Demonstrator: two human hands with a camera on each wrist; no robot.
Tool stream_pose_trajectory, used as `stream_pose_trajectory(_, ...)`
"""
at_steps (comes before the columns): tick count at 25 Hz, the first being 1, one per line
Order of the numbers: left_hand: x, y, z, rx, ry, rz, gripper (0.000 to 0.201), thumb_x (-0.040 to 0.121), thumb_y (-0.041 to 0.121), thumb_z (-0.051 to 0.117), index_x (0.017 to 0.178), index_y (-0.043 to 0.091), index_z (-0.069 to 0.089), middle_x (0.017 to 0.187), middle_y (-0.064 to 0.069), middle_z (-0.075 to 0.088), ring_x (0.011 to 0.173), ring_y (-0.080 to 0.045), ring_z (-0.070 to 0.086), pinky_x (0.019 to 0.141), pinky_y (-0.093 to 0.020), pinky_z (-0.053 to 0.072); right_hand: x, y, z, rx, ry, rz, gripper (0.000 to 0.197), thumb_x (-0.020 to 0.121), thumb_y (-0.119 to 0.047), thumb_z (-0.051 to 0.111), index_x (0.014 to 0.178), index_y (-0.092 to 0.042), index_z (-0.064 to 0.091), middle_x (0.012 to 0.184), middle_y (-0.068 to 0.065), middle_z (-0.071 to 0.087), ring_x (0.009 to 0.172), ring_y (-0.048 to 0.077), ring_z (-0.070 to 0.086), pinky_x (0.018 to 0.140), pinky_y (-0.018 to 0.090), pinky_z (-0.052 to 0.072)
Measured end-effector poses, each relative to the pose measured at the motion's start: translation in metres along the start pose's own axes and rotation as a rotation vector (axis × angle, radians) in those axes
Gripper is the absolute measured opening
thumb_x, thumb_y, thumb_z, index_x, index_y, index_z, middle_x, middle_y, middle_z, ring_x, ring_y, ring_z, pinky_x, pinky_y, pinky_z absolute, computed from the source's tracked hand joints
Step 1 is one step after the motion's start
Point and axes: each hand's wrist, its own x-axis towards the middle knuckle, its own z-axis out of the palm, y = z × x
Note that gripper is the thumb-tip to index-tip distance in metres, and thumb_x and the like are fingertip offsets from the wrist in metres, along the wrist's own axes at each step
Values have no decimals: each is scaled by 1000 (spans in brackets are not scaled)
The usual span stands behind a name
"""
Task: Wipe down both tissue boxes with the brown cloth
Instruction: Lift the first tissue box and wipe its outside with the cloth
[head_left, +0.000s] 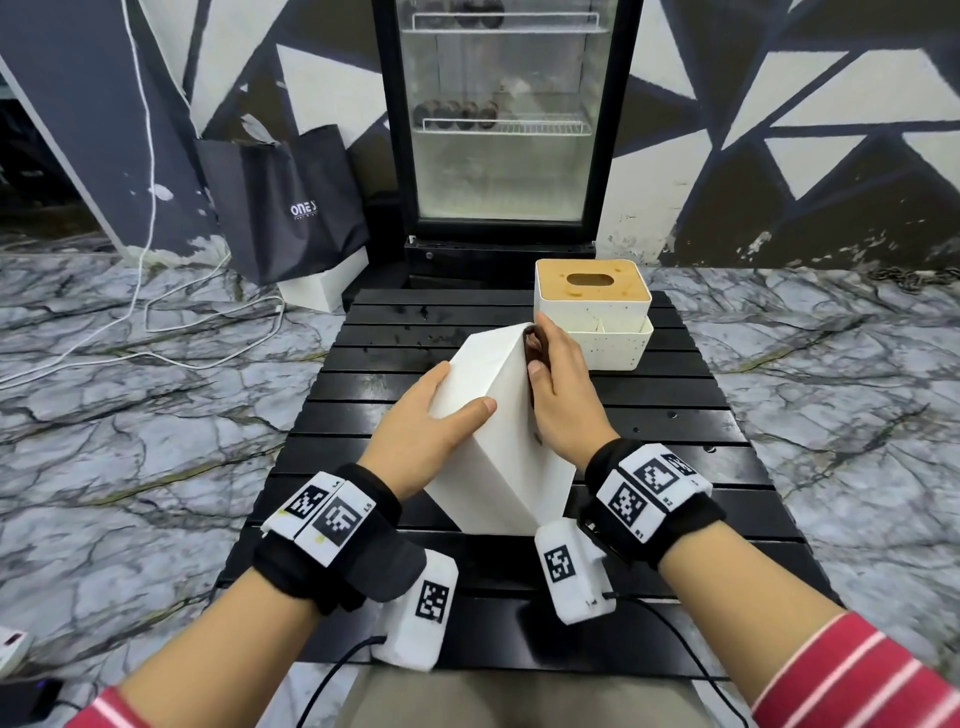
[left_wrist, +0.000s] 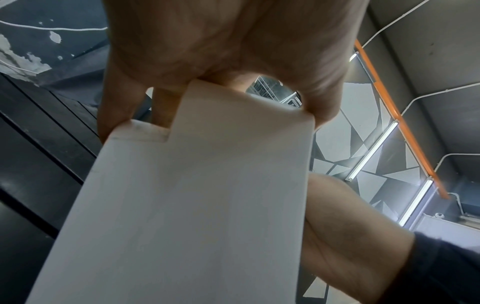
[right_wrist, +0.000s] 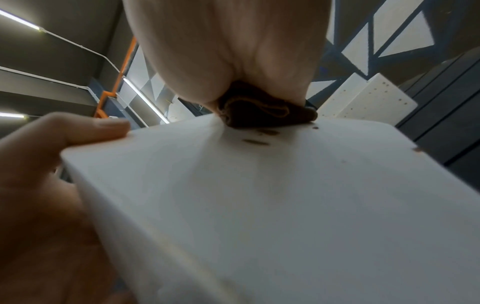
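Note:
A plain white tissue box (head_left: 501, 441) is tipped up on the black slatted table (head_left: 727, 467), near end down. My left hand (head_left: 436, 415) grips its left side, thumb laid across the top edge; the left wrist view has the same box (left_wrist: 194, 195) filling the frame under my left hand (left_wrist: 233, 61). My right hand (head_left: 561, 395) presses a bunched brown cloth (head_left: 535, 345) against the box's right face near its far corner. In the right wrist view the cloth (right_wrist: 259, 111) sits on the white box (right_wrist: 285, 195), with small brown marks beside it. A second tissue box (head_left: 592, 296), speckled white with a wooden slotted lid, stands behind.
A speckled white tray (head_left: 618, 343) sits in front of the second box. Behind the table stand a glass-door fridge (head_left: 504, 119), a dark shopping bag (head_left: 285, 202) and a white box on the marble floor. White cables trail at the left.

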Motion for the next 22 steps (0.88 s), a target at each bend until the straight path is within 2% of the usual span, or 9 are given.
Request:
stream_pose_trajectory(3,2,-3,-2,-33,15,-23,76,78,49,66,143,25,35,132,11,46,117,-11,46,94,-27,36,-7,8,3,0,16,40,51,95,-7,34,143,-17,20,148,5,24,137,16,18,116,35,13)
stream_pose_trajectory(5,3,-6,-2,-47,12,-26,74,81,46,66,144,23,34,135,10,46,119,-11,46,94,-26,35,-15,12,5,12,35,79,52,95,-8,34,143,-20,19,148,4,23,137,18,20,115,34,14)
stream_pose_trajectory(7,4,-5,0,-51,8,-32,79,77,48,67,144,22,33,140,7,44,123,-13,45,94,-25,34,-24,12,7,46,56,117,52,95,-8,34,143,-21,20,147,3,24,136,18,21,115,35,15)
stream_pose_trajectory(10,4,-5,-1,-54,10,-38,90,64,54,58,145,22,32,142,6,43,124,-14,44,100,-29,36,-30,6,12,55,53,80,52,94,-6,35,142,-20,22,146,3,26,135,17,22,115,35,15)
stream_pose_trajectory(13,3,-4,-2,-50,6,-48,91,65,55,57,145,22,30,143,6,42,125,-14,44,104,-31,35,-25,8,9,27,24,60,50,95,-8,34,143,-20,21,147,2,26,135,16,22,114,33,14)
stream_pose_trajectory(17,2,-4,0,-44,22,-56,74,84,44,63,146,22,29,144,6,40,125,-13,42,103,-30,35,-30,16,8,30,46,110,50,96,-9,33,143,-20,21,148,4,25,136,19,20,113,30,14)
stream_pose_trajectory(18,1,-5,0,-40,24,-51,74,84,44,63,146,22,29,145,6,39,126,-13,42,102,-29,34,-34,16,10,34,59,126,50,96,-9,33,143,-20,21,147,4,25,136,19,21,112,29,14)
stream_pose_trajectory(22,0,-3,4,-27,7,-31,92,66,56,58,146,23,28,146,7,38,128,-13,41,102,-28,34,-40,13,12,44,73,120,50,96,-9,34,143,-18,19,147,5,25,136,19,21,114,32,13)
